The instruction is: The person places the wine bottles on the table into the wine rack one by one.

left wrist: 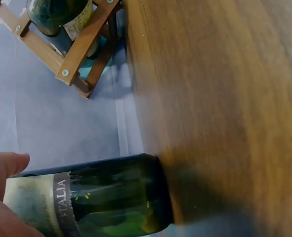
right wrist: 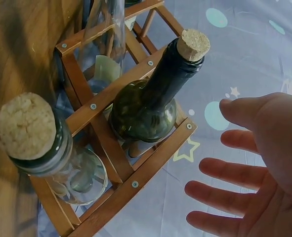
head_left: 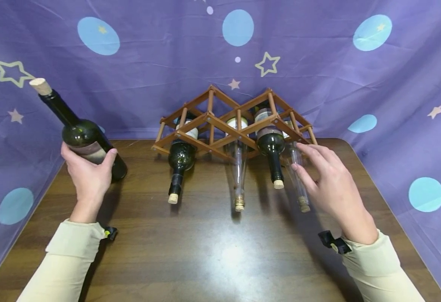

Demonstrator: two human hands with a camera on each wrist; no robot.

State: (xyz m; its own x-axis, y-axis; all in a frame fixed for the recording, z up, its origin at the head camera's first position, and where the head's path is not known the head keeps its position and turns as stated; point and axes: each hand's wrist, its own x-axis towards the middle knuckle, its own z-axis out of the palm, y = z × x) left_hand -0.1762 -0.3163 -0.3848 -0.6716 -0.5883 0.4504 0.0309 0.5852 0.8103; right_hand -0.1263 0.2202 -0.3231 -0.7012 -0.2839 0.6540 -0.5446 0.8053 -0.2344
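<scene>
My left hand point(head_left: 90, 172) grips a dark green wine bottle point(head_left: 82, 134) round its labelled body, at the table's far left. That bottle leans with its corked neck up and to the left; in the left wrist view its base point(left wrist: 155, 192) is close over the table. My right hand point(head_left: 333, 188) holds nothing, its fingers spread beside the rack's right end, near a clear corked bottle point(head_left: 297, 176). The wooden lattice rack point(head_left: 239, 136) carries several bottles with necks toward me: a green bottle point(head_left: 180, 159), a clear bottle point(head_left: 239, 176) and another green bottle point(head_left: 272, 151).
The brown wooden table point(head_left: 190, 247) reaches back to a purple cloth point(head_left: 175, 54) with stars and blue spots. The rack stands at the table's back edge, and the corked necks jut out over the tabletop in front of it.
</scene>
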